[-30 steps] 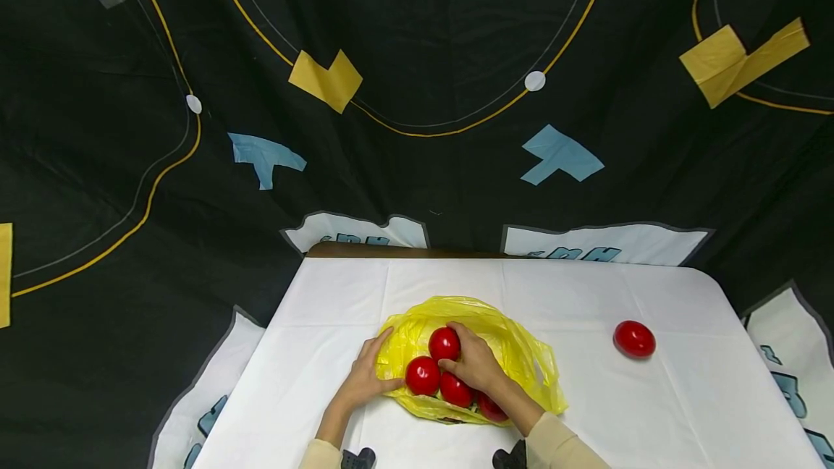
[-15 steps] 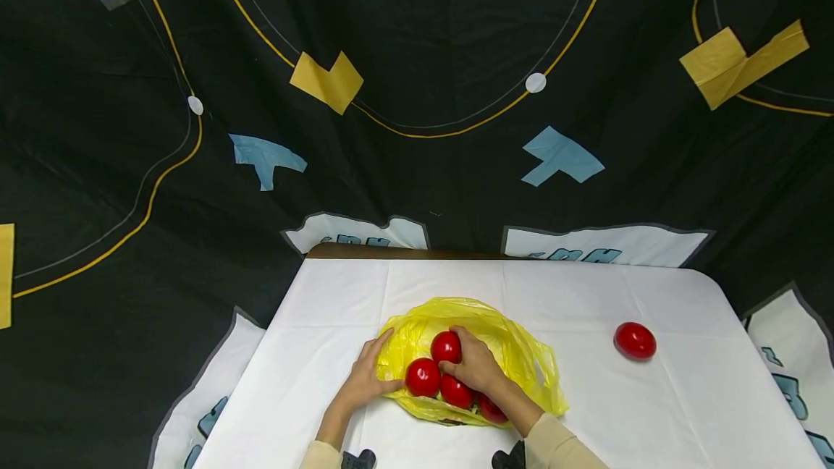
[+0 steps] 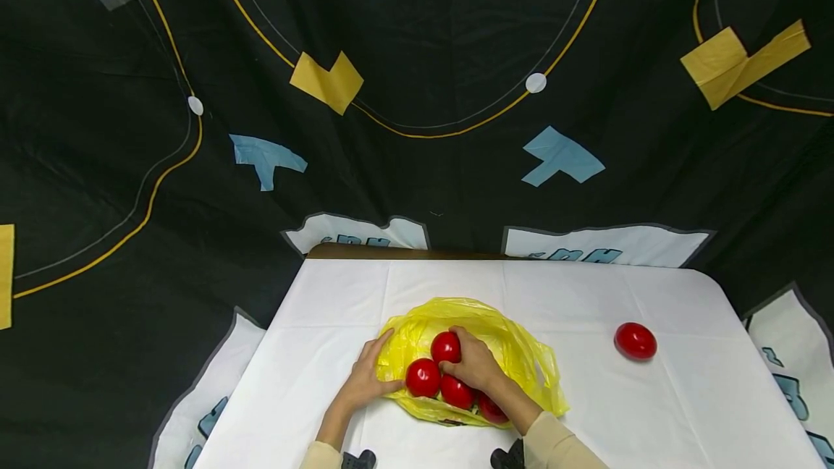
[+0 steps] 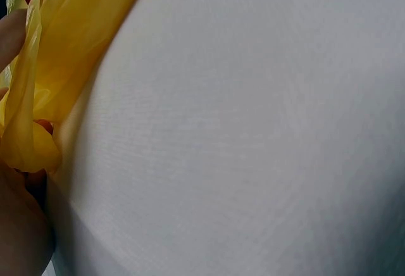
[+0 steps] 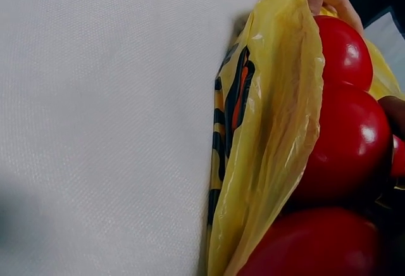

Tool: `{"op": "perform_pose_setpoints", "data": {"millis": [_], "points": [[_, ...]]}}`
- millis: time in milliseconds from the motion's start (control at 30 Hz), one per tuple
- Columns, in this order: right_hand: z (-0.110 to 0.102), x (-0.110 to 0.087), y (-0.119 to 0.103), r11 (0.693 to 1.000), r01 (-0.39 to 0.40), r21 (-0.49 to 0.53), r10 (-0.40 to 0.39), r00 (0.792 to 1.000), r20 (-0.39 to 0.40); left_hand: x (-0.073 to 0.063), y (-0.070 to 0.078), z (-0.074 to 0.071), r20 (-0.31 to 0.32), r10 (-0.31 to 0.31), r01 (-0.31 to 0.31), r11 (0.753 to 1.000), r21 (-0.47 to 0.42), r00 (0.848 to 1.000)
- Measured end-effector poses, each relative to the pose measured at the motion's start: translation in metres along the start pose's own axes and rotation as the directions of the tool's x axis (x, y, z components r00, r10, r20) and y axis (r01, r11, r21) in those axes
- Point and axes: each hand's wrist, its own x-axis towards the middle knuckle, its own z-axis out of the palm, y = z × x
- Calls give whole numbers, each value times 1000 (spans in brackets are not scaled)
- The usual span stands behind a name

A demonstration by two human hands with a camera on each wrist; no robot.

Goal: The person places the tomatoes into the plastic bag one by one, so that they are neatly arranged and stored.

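A crumpled yellow plastic bag (image 3: 521,339) lies with its mouth spread, several glossy red round objects inside. My left hand (image 3: 361,378) holds the bag's left rim, thumb inward by the front left red round object (image 3: 423,378). In the left wrist view, yellow film (image 4: 82,42) passes between its fingers and thumb. My right hand (image 3: 477,364) reaches into the bag and grips the rearmost red round object (image 3: 444,347) between fingers and thumb. Two more are partly hidden under that hand and forearm. The right wrist view shows red round objects (image 5: 345,143) crowded behind the bag's near rim.
Another red round object (image 3: 635,341) lies alone on the white-covered table (image 3: 586,411), right of the bag. A brown edge (image 3: 404,252) shows at the table's back. Behind hangs a dark patterned cloth (image 3: 423,179). Black pieces (image 3: 358,459) sit by the wrists at the front.
Over the first half second the rearmost red round object shifts very slightly right within the right hand's grip. Both hands and the bag stay practically still since.
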Motion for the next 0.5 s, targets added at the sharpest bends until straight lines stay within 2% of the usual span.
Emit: {"op": "perform_pose_setpoints", "data": {"millis": [500], "points": [[2,5,-3,996,-89,7,89,996,26,-1,0,0,0,11,-11,1000,9,1000]]}}
